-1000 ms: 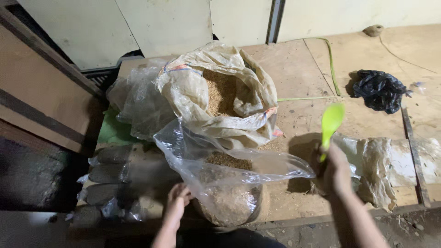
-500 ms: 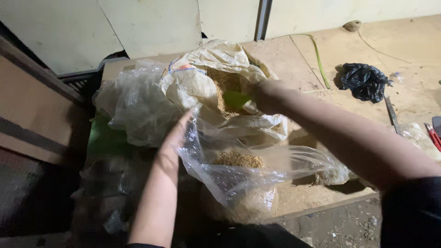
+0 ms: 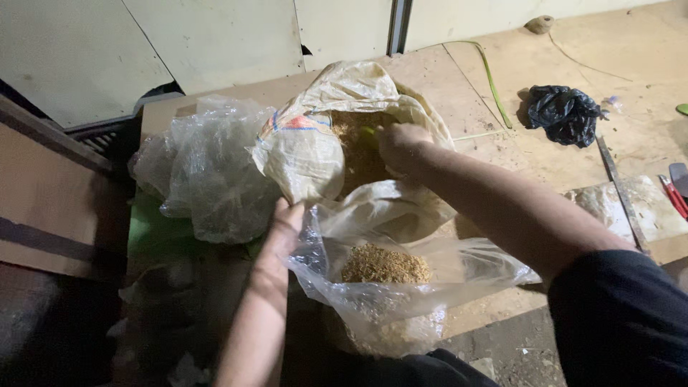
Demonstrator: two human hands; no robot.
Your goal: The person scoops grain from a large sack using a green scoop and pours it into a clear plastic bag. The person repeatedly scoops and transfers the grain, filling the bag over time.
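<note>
My right hand [image 3: 398, 145] reaches into the open mouth of a large woven sack [image 3: 304, 154] of tan grain-like material and grips a green plastic scoop [image 3: 368, 135], mostly hidden inside the sack. My left hand [image 3: 284, 228] holds the left rim of a clear plastic bag [image 3: 459, 269] that stands open in front of the sack. A heap of the same tan material [image 3: 383, 265] lies inside the clear bag.
Crumpled clear plastic [image 3: 204, 175] lies left of the sack over a green sheet [image 3: 147, 233]. A black plastic bag [image 3: 564, 112] sits on the wooden platform [image 3: 487, 129] at the right, with a metal strip [image 3: 618, 188] and a red-handled tool [image 3: 674, 197] nearby. A wall panel [image 3: 215, 36] stands behind.
My right hand carried the green scoop from the right side into the sack and pushed it deeper. My left hand rose from the bag's base to its rim.
</note>
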